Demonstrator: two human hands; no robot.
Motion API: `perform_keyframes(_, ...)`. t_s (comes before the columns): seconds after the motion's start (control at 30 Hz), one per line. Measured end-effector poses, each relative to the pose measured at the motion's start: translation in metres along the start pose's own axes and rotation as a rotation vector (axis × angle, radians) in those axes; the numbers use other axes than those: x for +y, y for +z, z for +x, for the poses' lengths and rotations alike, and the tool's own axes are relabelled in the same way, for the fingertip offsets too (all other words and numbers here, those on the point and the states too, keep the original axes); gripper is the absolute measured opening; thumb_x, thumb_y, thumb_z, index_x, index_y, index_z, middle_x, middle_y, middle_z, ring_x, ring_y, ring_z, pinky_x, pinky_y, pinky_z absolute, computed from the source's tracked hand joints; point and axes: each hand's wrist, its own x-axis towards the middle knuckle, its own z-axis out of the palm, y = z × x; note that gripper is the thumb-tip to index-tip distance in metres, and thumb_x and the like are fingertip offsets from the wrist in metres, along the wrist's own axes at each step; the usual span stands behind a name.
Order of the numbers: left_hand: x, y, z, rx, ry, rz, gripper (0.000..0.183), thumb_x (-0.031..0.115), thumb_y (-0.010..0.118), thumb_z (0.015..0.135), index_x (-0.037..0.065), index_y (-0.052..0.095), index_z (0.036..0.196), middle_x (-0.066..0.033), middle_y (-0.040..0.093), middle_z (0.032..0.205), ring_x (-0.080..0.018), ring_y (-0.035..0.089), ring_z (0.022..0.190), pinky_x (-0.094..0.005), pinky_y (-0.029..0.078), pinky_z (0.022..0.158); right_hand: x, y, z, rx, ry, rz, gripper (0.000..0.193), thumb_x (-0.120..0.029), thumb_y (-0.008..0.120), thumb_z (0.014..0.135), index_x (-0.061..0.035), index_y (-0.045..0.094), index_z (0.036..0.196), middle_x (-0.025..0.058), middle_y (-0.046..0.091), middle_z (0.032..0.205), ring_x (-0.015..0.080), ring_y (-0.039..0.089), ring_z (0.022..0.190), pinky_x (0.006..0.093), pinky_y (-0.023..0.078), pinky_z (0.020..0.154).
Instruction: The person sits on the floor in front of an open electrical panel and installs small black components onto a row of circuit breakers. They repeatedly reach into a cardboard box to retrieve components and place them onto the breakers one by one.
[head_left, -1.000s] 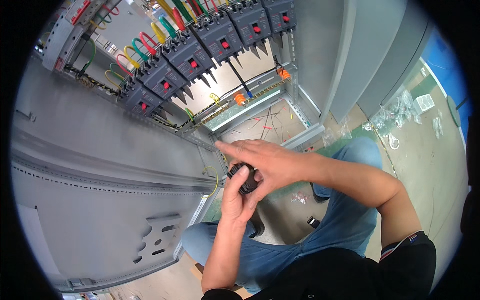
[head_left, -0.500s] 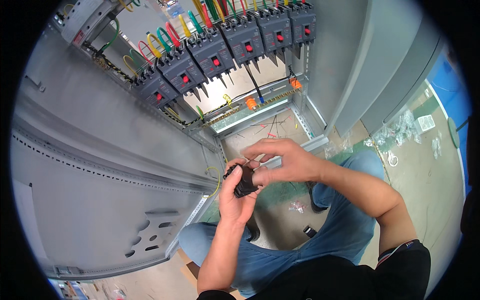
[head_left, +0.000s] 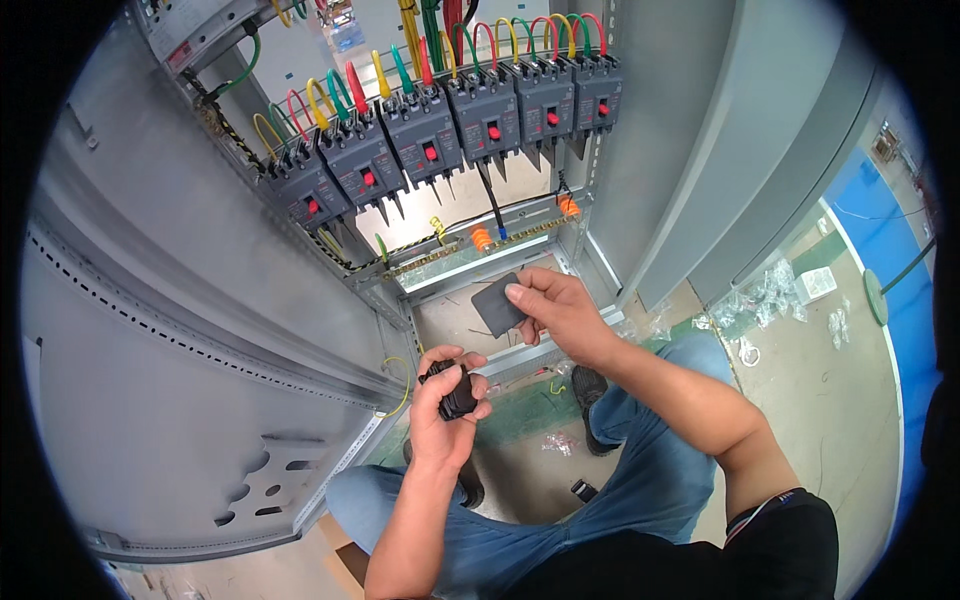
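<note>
Drawn apart since the earlier frame, the left hand (head_left: 447, 410) and the right hand (head_left: 555, 312) are now separated by a clear gap, and a dark flat plate (head_left: 492, 308) is held out in the right. Much of the left and upper frame is filled by a grey metal cabinet (head_left: 230, 260). Blue jeans (head_left: 655, 465) are seen at lower centre. Across the upper centre, six dark grey breakers (head_left: 421, 130) are lined up in a slanting row, each fitted with a red toggle. Clear plastic wrappings (head_left: 765, 303) are scattered at the right. Near the frame's centre, the plate is pinched by the right thumb and fingers, the latter partly hidden. Lower and further left, a black ribbed bundle (head_left: 456, 394) is grasped by the curled left fingers. Between the legs, a small black object (head_left: 584, 491) is seen on the floor.
</note>
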Motion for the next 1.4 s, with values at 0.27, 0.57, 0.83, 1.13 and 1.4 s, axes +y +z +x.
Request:
perform_keyframes(0.27,0.017,0.003,-0.007,-0.167,0.106,0.185,0.057,0.013,0.069,0.088,-0.001,0.054,0.142,-0.0158,0.059,0.130,-0.0168,0.057,0.079,-0.0297,0.047,0.058,0.003,0.013,-0.004,-0.023,0.010,-0.003,0.024,-0.018,0.071,0.103,0.0005,0.065,0.117,-0.0021,0.061,0.076,0.0047,0.058,0.063,0.0222,0.045,0.054)
perform_keyframes(0.57,0.007,0.010,-0.011,-0.272,0.000,-0.169,0.083,0.026,0.067,0.084,0.000,0.041,0.159,-0.0132,0.042,0.156,-0.0173,0.053,0.084,-0.0285,0.045,0.060,0.002,0.019,-0.009,-0.202,-0.394,-0.265,0.101,-0.021,0.085,0.089,-0.0075,0.024,0.168,0.0171,0.049,0.156,0.0250,0.055,0.137,0.0401,0.045,0.115)
perform_keyframes(0.83,-0.009,0.017,-0.008,-0.410,-0.121,-0.155,0.078,0.030,0.066,0.086,0.002,0.045,0.156,-0.0104,0.046,0.156,-0.0166,0.053,0.080,-0.0263,0.045,0.057,0.007,0.032,-0.010,-0.146,-0.104,0.004,0.057,-0.035,0.060,0.109,-0.0039,0.048,0.155,0.0137,0.067,0.136,0.0206,0.064,0.121,0.0361,0.055,0.099)
perform_keyframes(1.13,-0.011,-0.002,0.001,-0.219,-0.098,-0.105,0.061,0.026,0.065,0.090,0.005,0.056,0.146,-0.0158,0.052,0.153,-0.0192,0.057,0.083,-0.0301,0.047,0.061,-0.017,-0.149,0.119,0.748,-0.405,-0.545,0.029,-0.030,0.062,0.101,-0.0053,0.069,0.113,0.0150,0.067,0.076,0.0320,0.069,0.076,0.0450,0.052,0.070)
perform_keyframes(1.4,-0.020,-0.004,0.007,-0.037,-0.095,-0.097,0.047,0.033,0.064,0.100,0.006,0.060,0.139,-0.0157,0.063,0.138,-0.0211,0.062,0.091,-0.0333,0.052,0.073,-0.009,-0.187,0.140,0.821,-0.324,-0.731,0.034,-0.036,0.060,0.102,-0.0051,0.071,0.110,0.0218,0.071,0.084,0.0442,0.068,0.085,0.0508,0.051,0.077)
